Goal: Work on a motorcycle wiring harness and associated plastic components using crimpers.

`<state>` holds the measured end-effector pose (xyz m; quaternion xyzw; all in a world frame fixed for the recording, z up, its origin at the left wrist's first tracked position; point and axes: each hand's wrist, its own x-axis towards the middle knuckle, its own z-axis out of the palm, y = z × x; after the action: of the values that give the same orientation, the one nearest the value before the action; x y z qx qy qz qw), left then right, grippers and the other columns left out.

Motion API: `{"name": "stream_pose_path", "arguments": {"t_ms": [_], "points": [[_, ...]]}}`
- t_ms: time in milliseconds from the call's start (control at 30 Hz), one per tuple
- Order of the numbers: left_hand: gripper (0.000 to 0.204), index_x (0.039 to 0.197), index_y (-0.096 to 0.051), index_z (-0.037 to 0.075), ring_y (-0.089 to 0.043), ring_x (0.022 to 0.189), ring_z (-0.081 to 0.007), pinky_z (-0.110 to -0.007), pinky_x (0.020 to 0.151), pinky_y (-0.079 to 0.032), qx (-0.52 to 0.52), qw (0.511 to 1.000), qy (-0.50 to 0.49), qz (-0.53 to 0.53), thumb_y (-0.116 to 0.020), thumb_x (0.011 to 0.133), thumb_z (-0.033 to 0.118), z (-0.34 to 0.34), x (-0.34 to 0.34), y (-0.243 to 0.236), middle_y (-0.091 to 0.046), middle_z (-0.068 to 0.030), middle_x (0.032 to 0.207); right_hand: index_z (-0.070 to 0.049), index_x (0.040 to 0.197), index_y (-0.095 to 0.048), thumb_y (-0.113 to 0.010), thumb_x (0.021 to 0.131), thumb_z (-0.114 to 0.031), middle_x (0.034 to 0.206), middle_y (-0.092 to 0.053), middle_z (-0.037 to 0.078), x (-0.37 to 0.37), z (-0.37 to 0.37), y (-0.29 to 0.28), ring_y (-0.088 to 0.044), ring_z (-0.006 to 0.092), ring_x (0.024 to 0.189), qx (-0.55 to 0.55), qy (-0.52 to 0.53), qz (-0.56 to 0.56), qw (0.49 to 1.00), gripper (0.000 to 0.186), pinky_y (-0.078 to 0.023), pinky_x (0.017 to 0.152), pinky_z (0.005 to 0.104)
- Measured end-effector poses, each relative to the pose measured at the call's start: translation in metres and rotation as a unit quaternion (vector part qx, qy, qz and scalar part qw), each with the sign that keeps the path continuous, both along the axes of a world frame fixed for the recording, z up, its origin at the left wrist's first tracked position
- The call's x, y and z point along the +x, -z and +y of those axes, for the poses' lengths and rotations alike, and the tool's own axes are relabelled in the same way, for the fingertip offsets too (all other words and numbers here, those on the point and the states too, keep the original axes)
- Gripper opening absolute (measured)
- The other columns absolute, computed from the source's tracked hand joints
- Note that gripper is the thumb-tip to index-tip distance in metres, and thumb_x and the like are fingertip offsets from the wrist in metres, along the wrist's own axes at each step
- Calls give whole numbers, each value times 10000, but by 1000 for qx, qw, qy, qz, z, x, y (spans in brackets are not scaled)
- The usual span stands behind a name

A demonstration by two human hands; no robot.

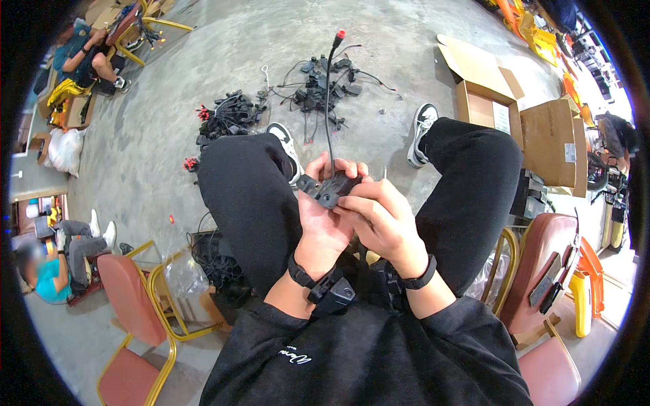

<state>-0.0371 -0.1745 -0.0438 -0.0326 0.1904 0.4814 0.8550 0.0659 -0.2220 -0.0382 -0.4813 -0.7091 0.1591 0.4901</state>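
Between my knees, my left hand (pixel 315 220) holds a small black plastic part (pixel 328 191) with two round fittings on its face, fingers curled round it from beneath. My right hand (pixel 379 220) pinches the same part at its right side; what lies under those fingertips is hidden. A black cable (pixel 329 101) rises from the part to a red-tipped connector (pixel 340 35). On the floor beyond my shoes lie two heaps of black parts with cables, one (pixel 230 115) showing red tips, the other (pixel 318 88) more spread out.
Open cardboard boxes (pixel 491 101) stand at right. Padded chairs with gold frames (pixel 132 298) (pixel 542 271) flank me, with a dark cable bundle (pixel 217 264) by my left leg. Co-workers sit at upper left (pixel 81 57) and far left (pixel 54 277). Orange panels (pixel 590 284) are at right.
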Motion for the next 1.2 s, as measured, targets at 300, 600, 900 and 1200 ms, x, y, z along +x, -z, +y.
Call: {"name": "stream_pose_path", "arguments": {"t_ms": [300,600,900,1200], "points": [[321,690,-513,42,-489,806,-245,-345,732,-446,11,999,-28,-9,-467,880,296,4,-1,5,-507,-75,726,-46,916,-577,-735,649,-89,843,-590,76,-5,2,-2,-595,252,785,15,-3,8,1000,313,-498,763,346],[300,725,-490,42,-518,896,-261,-362,825,-449,-8,997,-38,-62,-461,910,276,4,-3,2,-518,-87,802,-61,926,-579,-709,689,-63,862,-601,64,-3,4,-3,-595,254,754,-8,-28,91,995,271,-495,665,330],[301,751,-487,43,-535,975,-271,-369,928,-441,-21,996,-72,-49,-484,923,291,6,-1,-2,-532,-113,854,-48,891,-616,-718,660,-66,874,-579,73,-1,2,0,-593,236,785,-31,-35,85,995,253,-495,672,322],[265,805,-487,75,-522,998,-249,-365,943,-426,-57,997,-48,-24,-496,920,313,3,6,-6,-519,-77,842,-93,950,-665,-712,651,-77,850,-501,52,11,0,-14,-544,217,722,-132,-31,12,991,303,-477,658,322]]}}
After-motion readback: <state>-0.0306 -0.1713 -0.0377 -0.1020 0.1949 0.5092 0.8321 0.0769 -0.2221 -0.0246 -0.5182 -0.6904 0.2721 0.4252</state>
